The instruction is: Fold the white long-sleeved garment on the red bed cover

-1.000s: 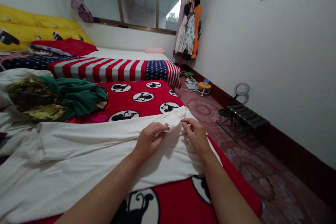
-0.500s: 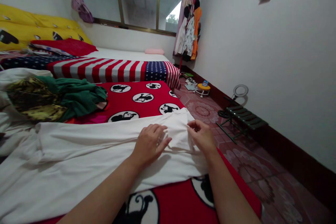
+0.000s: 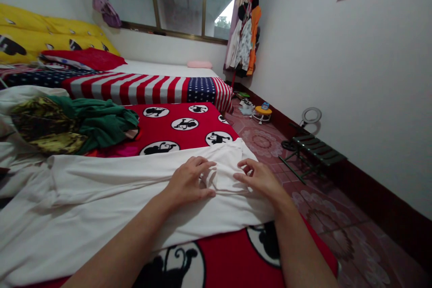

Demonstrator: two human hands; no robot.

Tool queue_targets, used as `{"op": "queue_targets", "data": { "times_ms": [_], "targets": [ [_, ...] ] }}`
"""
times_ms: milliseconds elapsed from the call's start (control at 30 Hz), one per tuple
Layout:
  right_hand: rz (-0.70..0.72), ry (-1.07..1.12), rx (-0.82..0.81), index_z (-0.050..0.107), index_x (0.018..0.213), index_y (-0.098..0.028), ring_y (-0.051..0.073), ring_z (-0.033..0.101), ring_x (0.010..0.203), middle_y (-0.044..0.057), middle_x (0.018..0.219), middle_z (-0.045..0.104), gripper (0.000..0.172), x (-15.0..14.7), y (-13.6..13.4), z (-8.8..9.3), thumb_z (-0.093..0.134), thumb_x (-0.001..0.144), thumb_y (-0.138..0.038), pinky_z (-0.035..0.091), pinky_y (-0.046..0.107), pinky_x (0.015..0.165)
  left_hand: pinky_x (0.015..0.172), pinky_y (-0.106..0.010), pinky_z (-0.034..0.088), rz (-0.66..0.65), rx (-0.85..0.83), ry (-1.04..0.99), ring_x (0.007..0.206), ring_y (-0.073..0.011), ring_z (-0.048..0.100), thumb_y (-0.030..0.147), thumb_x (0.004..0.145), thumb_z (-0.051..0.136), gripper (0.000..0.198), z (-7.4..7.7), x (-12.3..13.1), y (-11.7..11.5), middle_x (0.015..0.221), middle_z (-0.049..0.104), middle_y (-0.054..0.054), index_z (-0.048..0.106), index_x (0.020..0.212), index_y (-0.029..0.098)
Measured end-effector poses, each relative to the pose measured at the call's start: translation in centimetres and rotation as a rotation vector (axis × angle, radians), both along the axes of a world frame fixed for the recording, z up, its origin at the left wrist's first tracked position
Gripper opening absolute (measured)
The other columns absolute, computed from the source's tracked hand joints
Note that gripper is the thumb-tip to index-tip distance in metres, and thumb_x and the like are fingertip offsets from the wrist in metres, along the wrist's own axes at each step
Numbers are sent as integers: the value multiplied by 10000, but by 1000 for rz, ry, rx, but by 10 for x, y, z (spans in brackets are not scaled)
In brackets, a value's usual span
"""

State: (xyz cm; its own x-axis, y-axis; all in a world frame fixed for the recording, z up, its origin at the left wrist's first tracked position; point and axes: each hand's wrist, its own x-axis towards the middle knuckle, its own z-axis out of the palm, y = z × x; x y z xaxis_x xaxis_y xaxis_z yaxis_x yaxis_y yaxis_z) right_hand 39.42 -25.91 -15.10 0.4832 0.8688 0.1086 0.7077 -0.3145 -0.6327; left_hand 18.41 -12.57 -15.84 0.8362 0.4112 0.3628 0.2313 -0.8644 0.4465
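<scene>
A white cloth garment lies spread across a red bedcover with black monkey circles. Its gathered fold stands up between my hands. My left hand rests on the white cloth against the fold, fingers curved and spread. My right hand touches the fold's right side, fingers loosely apart. Neither hand appears to pinch the cloth. A crumpled green cloth and a dark yellow-patterned cloth lie beyond the garment at the left.
A bed with a stars-and-stripes cover stands behind, with a yellow quilt at the far left. To the right are a patterned tile floor, a green folding bench, a ring light, and hanging clothes.
Both hands have let go of the pinched fold and now lie flatter on the cloth. The fold sits lower and more gathered between them.
</scene>
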Motion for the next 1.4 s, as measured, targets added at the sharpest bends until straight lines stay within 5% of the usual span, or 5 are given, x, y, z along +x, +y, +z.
{"op": "queue_targets", "data": {
  "times_ms": [367,800,1033,1167,1400],
  "targets": [
    [353,-1,-36,683,850,-225,148,557,784,-10,867,620,284,-12,-14,12,768,582,-190,409,228,670,870,-344,511,50,-151,-146,1054,-222,569,112,637,675,424,-3,-1,15,1119,589,-68,613,1045,210],
    [157,113,410,654,777,-185,170,604,822,24,825,674,113,-14,-5,27,546,750,-175,419,272,783,687,-241,500,82,-481,-415,811,-158,641,205,729,610,70,9,-4,19,877,693,-43,652,764,160],
    [355,119,-39,702,686,-191,130,536,612,-19,616,624,215,-15,-13,25,502,657,-117,369,224,577,623,-219,472,-217,-532,119,658,-137,612,58,601,474,254,22,-21,27,715,688,-18,685,714,144],
    [382,130,-142,708,682,-177,112,488,559,-23,575,590,192,-17,-13,24,617,749,-332,318,219,508,680,-236,485,-154,-399,102,669,-142,621,56,629,452,269,33,-18,24,689,694,-8,692,689,163],
    [338,107,-120,643,583,-150,83,423,490,-32,492,494,337,-15,-6,12,617,778,-423,260,213,456,1055,-400,397,40,-92,-48,1245,-274,506,303,776,642,521,-3,16,0,1345,550,-149,572,1265,137]
  ]
}}
